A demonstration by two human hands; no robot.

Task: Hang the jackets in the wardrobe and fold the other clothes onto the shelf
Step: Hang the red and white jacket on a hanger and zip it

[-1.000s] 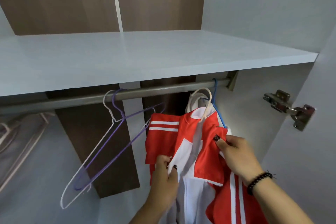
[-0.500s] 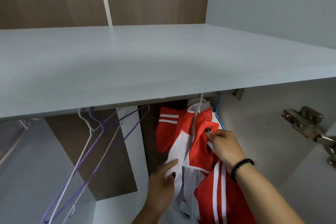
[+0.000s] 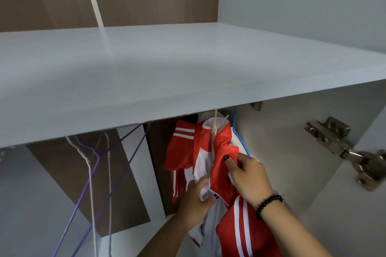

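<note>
The red and white striped sports jacket (image 3: 211, 152) hangs on its hanger under the pale grey wardrobe shelf (image 3: 167, 73). The left hand (image 3: 196, 200) pinches its white front panel, and the right hand (image 3: 248, 175) grips the red front edge. To finish well, I think the 2 front sides should be pulled together evenly, so the collar sits straight.

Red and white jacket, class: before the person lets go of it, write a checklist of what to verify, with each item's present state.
1. Jacket on a hanger: ok, a pale hanger neck rises from its collar.
2. Hanger hooked on the rail: cannot tell, the shelf hides the hook and rail.
3. Left hand grips the white front panel: ok.
4. Right hand pinches the red front panel: ok.
5. Front lying straight and flat: not ok, the fabric is bunched between the hands.
6. Room beside it: ok, the purple and white hangers hang apart to the left.
</note>
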